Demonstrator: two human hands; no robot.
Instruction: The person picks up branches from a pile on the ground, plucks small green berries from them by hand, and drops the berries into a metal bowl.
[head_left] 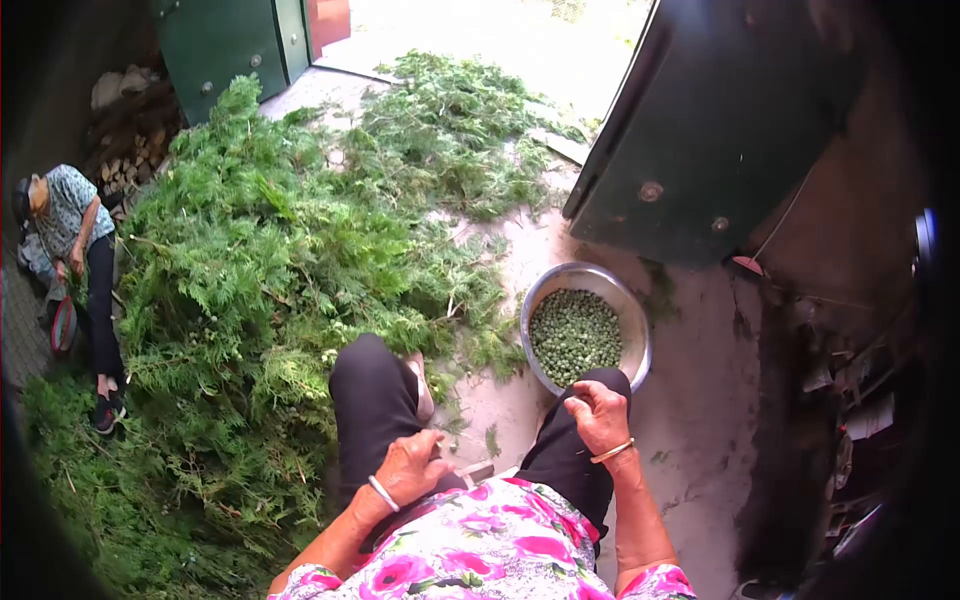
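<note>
My left hand (408, 468), with a pale bangle at the wrist, rests over my left thigh. Its thumb stands apart from the loosely bent fingers, and nothing shows between them. Above my right knee is my right hand (600, 416), wearing a gold-coloured bangle. Its fingers are curled in toward the thumb; whatever they may hold is too small or hidden to make out. Just beyond that hand, a metal basin (641, 335) on the floor contains many small round green cones or berries (575, 338). To my left lies a large heap of feathery green conifer branches (270, 250).
Another person (78, 235) sits at the far left beside the heap, with a red-rimmed round object (64, 325) near their hands. Dark green metal doors (715, 140) flank a bright doorway. Stacked firewood (135, 165) stands behind the heap. Cluttered items (870, 420) line the right side.
</note>
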